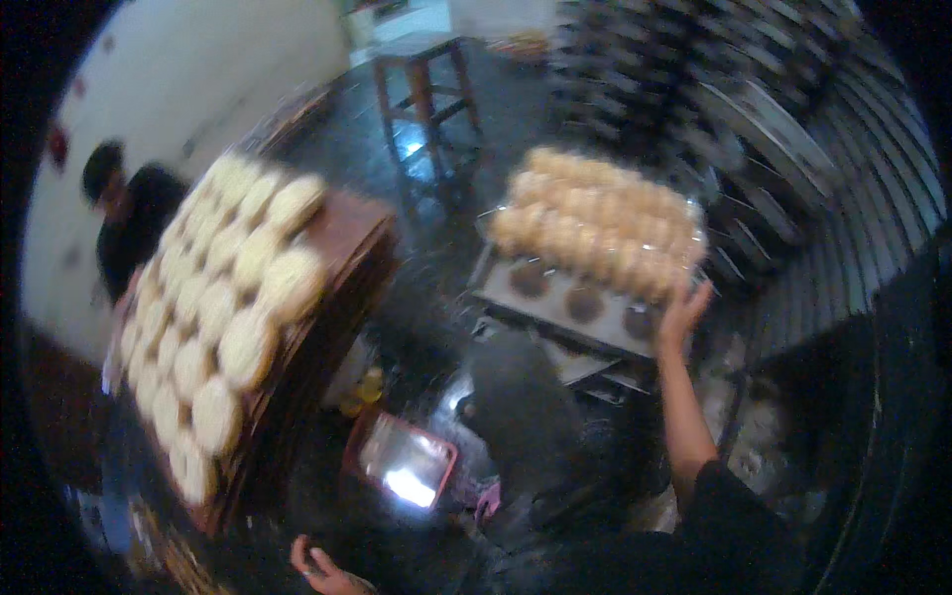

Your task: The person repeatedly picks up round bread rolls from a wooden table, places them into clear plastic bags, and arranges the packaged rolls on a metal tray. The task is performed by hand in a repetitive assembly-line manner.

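My right hand [682, 315] reaches out at the right, its fingers stretched and apart against the near right corner of a pack of golden-brown baked rounds [600, 223]. Shiny clear wrap seems to cover the pack, where the rounds lie in several rows. Under it is a pale tray [555, 315] with dark round hollows along its near edge. My left hand [329, 569] hangs low at the bottom edge, holding nothing, with its fingers loosely bent and apart. The picture is blurred by motion.
Pale round pieces [213, 307] cover a stack of brown boards [347, 238] at the left, with a person [144, 213] behind it. A red-rimmed tub [405, 461] sits low in the middle. Beyond stand a wooden stool [421, 84] and dark stacked racks [674, 79].
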Action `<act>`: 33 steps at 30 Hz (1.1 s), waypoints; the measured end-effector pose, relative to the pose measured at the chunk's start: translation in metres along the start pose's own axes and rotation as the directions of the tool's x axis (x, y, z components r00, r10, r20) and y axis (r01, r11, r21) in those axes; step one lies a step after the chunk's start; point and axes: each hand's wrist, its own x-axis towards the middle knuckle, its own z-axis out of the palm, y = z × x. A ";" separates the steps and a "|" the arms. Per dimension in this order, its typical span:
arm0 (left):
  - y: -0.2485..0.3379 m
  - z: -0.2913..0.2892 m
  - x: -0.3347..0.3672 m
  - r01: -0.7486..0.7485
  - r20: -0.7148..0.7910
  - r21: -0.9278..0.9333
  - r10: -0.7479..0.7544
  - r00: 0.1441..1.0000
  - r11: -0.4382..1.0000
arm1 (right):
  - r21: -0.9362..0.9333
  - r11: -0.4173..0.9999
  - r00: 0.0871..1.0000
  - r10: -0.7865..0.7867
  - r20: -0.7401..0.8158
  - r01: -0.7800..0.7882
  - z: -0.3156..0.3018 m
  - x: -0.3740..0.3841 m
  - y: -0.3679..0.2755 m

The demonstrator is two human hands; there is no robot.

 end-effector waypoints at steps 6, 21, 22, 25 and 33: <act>-0.050 -0.063 -0.020 0.193 -0.246 0.527 -0.068 0.967 0.828 | 0.540 0.842 0.542 -0.442 0.715 -0.025 0.047 -0.220 -0.183; -0.045 -0.065 -0.119 0.633 -0.385 0.329 -0.512 0.768 0.701 | 0.751 0.293 -0.744 -0.160 0.649 0.592 0.165 -0.534 0.029; -0.045 -0.065 -0.119 0.632 -0.380 0.322 -0.515 0.769 0.705 | 0.778 0.246 -0.748 -0.219 0.626 0.579 0.166 -0.533 0.034; -0.049 -0.067 -0.119 0.631 -0.372 0.320 -0.518 0.770 0.707 | 0.825 0.118 -0.771 -0.302 0.561 0.553 0.170 -0.537 0.042; -0.009 -0.058 -0.083 0.456 -0.416 -0.059 -0.437 0.797 0.888 | 0.728 0.351 -0.748 -0.103 0.656 0.589 0.195 -0.548 0.063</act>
